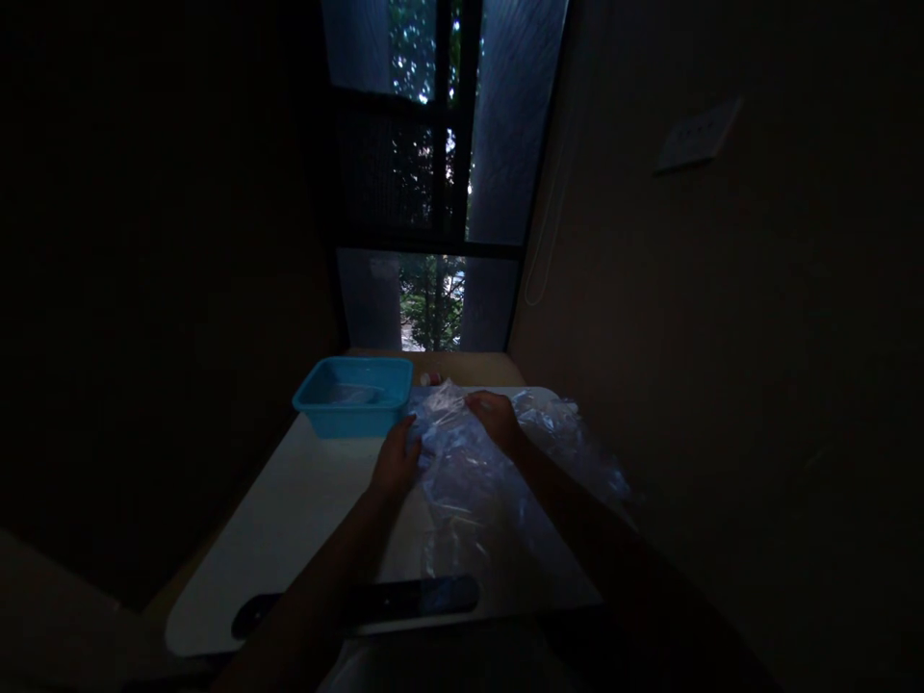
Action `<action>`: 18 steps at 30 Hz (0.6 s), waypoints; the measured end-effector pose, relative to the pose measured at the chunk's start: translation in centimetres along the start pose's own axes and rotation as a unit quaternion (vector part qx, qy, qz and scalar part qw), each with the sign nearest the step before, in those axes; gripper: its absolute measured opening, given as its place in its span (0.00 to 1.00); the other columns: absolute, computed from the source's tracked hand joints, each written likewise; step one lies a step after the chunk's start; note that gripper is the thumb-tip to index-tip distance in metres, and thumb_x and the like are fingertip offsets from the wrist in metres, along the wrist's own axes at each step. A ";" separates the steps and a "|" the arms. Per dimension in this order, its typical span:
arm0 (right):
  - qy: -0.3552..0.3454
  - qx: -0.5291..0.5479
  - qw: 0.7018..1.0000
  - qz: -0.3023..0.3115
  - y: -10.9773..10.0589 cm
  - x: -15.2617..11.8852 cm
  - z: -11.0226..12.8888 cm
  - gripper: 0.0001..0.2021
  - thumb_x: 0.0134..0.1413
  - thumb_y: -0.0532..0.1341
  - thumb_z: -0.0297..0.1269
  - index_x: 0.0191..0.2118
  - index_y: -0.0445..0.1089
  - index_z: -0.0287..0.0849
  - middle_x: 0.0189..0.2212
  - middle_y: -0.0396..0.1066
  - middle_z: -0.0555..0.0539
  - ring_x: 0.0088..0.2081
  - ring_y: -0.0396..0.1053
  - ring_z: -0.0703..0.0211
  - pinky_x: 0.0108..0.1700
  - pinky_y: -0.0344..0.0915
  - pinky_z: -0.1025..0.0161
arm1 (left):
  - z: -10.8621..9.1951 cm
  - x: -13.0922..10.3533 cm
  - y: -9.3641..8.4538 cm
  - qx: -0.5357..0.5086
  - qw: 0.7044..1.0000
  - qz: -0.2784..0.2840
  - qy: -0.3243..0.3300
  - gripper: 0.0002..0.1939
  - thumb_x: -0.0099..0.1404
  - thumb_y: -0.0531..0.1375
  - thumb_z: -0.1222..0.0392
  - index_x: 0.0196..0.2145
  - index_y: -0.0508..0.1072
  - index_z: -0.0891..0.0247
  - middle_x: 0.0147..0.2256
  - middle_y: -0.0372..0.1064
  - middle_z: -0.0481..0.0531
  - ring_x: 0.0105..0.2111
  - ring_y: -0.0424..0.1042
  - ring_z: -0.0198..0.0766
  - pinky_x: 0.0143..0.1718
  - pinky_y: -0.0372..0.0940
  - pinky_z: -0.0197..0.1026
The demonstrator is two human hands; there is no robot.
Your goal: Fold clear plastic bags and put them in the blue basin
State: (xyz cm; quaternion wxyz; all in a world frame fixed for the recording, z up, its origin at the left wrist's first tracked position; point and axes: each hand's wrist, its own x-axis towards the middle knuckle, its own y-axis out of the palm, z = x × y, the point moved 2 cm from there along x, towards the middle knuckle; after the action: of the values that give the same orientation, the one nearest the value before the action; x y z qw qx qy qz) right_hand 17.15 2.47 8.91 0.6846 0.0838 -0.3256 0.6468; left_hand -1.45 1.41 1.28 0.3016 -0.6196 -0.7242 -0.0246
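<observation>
Clear, crinkled plastic bags (469,476) lie in a heap over the right half of a white table (318,491). At the far side of the heap, my right hand (496,416) is closed, its fingertips pinching a bunched clear plastic bag (448,402). Across from it, my left hand (397,454) rests against the left edge of the plastic, thumb and fingers apart. Dim light hides whether the left fingers hold any of the film. Just beyond my left hand stands a blue plastic basin (353,416) with something clear inside it.
A long dark strip (411,599) lies along the table's near edge, under my left forearm. Behind the plastic is a small red-and-white item (431,379). A tall window (433,298) closes off the far end; a wall with a switch plate (699,137) stands right.
</observation>
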 end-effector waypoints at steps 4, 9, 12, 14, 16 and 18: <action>0.112 0.126 0.986 0.007 0.0 -1.4 0.6 0.11 0.43 0.56 0.42 0.23 0.68 0.39 0.20 0.68 0.49 0.24 0.66 0.62 0.29 0.61 0.65 | -2.2 0.6 0.0 -0.220 0.965 0.041 -0.135 0.23 0.51 0.52 0.43 0.31 0.72 0.65 0.37 0.70 0.57 0.42 0.65 0.45 0.44 0.56 0.45; 0.189 0.163 0.968 0.037 1.4 -3.6 -0.9 0.14 0.39 0.56 0.46 0.25 0.67 0.39 0.18 0.65 0.52 0.18 0.63 0.66 0.19 0.55 0.69 | -4.7 -0.4 1.3 -0.305 0.925 0.129 -0.188 0.17 0.45 0.60 0.47 0.23 0.70 0.67 0.19 0.65 0.48 0.21 0.63 0.32 0.24 0.56 0.35; 0.193 0.127 0.972 0.046 2.1 -4.9 -2.5 0.12 0.34 0.59 0.45 0.18 0.65 0.39 0.13 0.60 0.54 0.17 0.57 0.68 0.19 0.51 0.70 | -3.9 -1.5 2.0 -0.270 0.937 0.103 -0.196 0.17 0.41 0.62 0.49 0.17 0.65 0.66 0.12 0.55 0.42 0.14 0.53 0.26 0.17 0.48 0.32; 0.194 0.097 0.975 0.050 2.4 -5.7 -3.6 0.14 0.33 0.59 0.44 0.13 0.62 0.39 0.10 0.54 0.55 0.17 0.53 0.69 0.19 0.48 0.70 | -3.0 -2.2 2.4 -0.273 0.934 0.111 -0.204 0.17 0.40 0.63 0.49 0.17 0.65 0.67 0.12 0.56 0.42 0.14 0.53 0.26 0.17 0.48 0.32; 0.201 0.088 0.974 0.048 2.6 -6.4 -4.5 0.15 0.32 0.60 0.44 0.11 0.58 0.39 0.10 0.51 0.56 0.17 0.50 0.70 0.19 0.46 0.70 | -2.0 -2.8 2.9 -0.291 0.926 0.118 -0.210 0.16 0.41 0.62 0.50 0.18 0.67 0.68 0.13 0.58 0.43 0.14 0.54 0.27 0.17 0.49 0.32; 0.199 0.106 0.974 0.033 2.7 -6.8 -5.0 0.15 0.32 0.59 0.44 0.11 0.58 0.39 0.10 0.51 0.56 0.17 0.49 0.70 0.19 0.46 0.70 | -1.3 -3.0 3.1 -0.302 0.923 0.111 -0.210 0.15 0.42 0.61 0.51 0.21 0.68 0.68 0.14 0.60 0.44 0.14 0.56 0.27 0.17 0.50 0.32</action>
State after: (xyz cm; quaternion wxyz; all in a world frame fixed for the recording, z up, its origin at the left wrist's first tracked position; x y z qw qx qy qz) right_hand 16.61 -0.11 0.40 0.7012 0.0147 -0.1145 0.7036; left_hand 2.04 -1.07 -0.09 -0.0583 -0.7488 -0.6556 -0.0774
